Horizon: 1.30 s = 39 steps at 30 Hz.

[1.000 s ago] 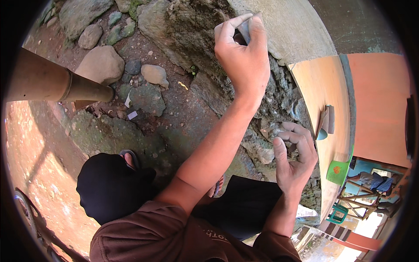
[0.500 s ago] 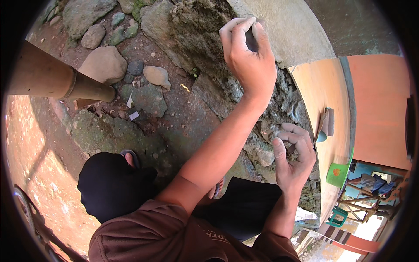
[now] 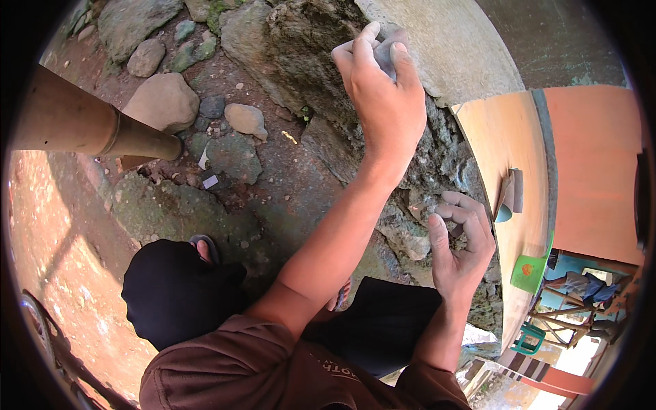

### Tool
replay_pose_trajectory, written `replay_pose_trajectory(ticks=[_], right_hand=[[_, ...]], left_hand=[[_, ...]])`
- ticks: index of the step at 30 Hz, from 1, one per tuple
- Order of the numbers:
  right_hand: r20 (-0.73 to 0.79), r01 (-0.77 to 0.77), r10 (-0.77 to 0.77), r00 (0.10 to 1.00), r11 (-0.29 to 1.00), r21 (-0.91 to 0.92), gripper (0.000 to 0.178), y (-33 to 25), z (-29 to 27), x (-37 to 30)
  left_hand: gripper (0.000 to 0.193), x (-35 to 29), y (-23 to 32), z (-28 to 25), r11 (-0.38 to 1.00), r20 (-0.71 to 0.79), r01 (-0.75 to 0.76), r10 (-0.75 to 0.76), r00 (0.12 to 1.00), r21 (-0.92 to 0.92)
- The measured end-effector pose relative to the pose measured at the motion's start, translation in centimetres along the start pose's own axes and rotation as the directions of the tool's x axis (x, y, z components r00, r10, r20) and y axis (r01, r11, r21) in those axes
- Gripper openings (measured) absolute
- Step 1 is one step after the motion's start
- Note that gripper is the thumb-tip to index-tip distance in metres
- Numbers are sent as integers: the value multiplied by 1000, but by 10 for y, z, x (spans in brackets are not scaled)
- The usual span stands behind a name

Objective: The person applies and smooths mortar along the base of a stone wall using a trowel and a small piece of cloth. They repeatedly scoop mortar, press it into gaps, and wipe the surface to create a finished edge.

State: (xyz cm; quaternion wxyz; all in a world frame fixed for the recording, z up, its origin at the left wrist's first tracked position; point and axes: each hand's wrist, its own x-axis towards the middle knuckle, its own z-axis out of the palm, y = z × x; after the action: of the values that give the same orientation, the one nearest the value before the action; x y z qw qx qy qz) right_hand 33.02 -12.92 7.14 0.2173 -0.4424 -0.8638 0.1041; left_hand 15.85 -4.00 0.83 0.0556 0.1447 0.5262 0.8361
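Note:
My left hand (image 3: 383,89), dusty grey at the fingertips, is raised in front of the rock and the pale slab at the top. Between its thumb and fingers sits a smooth dark grey lump (image 3: 385,60); whether it is stone or clay I cannot tell. Lower right, my right hand (image 3: 465,242) has bent, dust-coated fingers, the thumb tip close to the index fingertip. Anything pinched there is too small or hidden to make out. Behind both hands runs a rough rock face (image 3: 328,68).
A pale concrete slab (image 3: 451,48) borders the rock, beside a cream wall (image 3: 502,137). Rounded stones (image 3: 162,102) and a thick bamboo post (image 3: 96,123) stand at left. A green bucket-like container (image 3: 526,273) and a green stool (image 3: 529,338) are at right.
My left hand has shifted slightly left and turned, its index finger lifting, so more of the grey lump shows. My right hand has hardly moved.

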Motion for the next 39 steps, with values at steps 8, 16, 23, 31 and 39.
replay_pose_trajectory(ticks=[8,16,23,31,39], right_hand=[[-7,55,-55,998,998,-9,14,1,0,0],[-7,20,-20,1000,1000,-13,14,-2,-7,-5],[-2,28,-28,1000,1000,-7,15,2,-6,-5],[7,34,-34,999,999,-24,15,3,-5,-5],[20,-38,38,999,999,2,15,-1,-4,-5]], left_hand=[[20,2,-5,-1,925,135,271,-242,961,-268],[21,3,12,-7,922,144,293,-264,954,-253],[22,-3,6,0,893,114,346,-327,938,-288],[25,2,-9,18,964,-96,157,-180,979,-214],[21,-2,-13,25,954,-77,148,-174,982,-260]])
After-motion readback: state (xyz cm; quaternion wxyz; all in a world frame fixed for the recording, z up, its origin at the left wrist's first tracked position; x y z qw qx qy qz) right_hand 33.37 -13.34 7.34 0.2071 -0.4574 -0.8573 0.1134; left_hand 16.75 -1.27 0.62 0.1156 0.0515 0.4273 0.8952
